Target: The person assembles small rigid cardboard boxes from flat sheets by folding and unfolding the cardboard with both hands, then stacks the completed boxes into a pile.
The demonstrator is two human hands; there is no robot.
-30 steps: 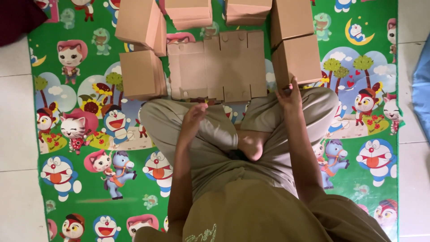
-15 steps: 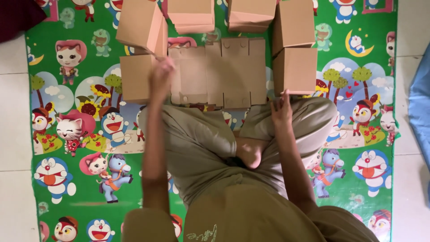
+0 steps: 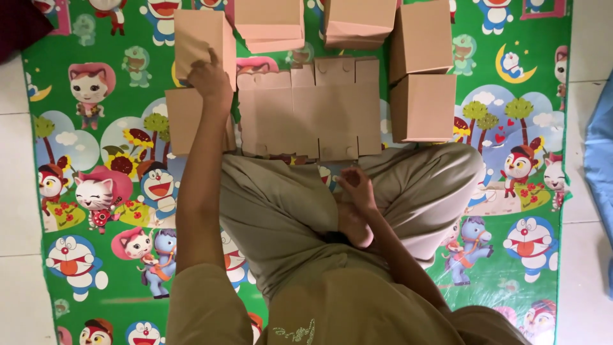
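I sit cross-legged on a green cartoon play mat (image 3: 102, 191). A flat, unfolded brown cardboard blank (image 3: 313, 108) lies in front of my knees. My left hand (image 3: 209, 82) reaches forward and rests on a folded cardboard box (image 3: 201, 41) at the upper left, with another box (image 3: 185, 121) just below it. My right hand (image 3: 356, 186) hovers over my lap near my bare foot, fingers loosely curled, holding nothing I can see. Two assembled boxes stand to the right of the blank: one nearer (image 3: 424, 108) and one behind it (image 3: 421, 38).
Two more cardboard boxes (image 3: 271, 22) (image 3: 357, 22) sit at the far edge of the mat. White floor tiles (image 3: 16, 191) border the mat on both sides. A blue cloth (image 3: 600, 147) lies at the right edge, a dark red item (image 3: 19, 22) at the top left.
My left hand moved from my lap forward to the boxes at the upper left. My right hand drew back from the right-hand box to my lap.
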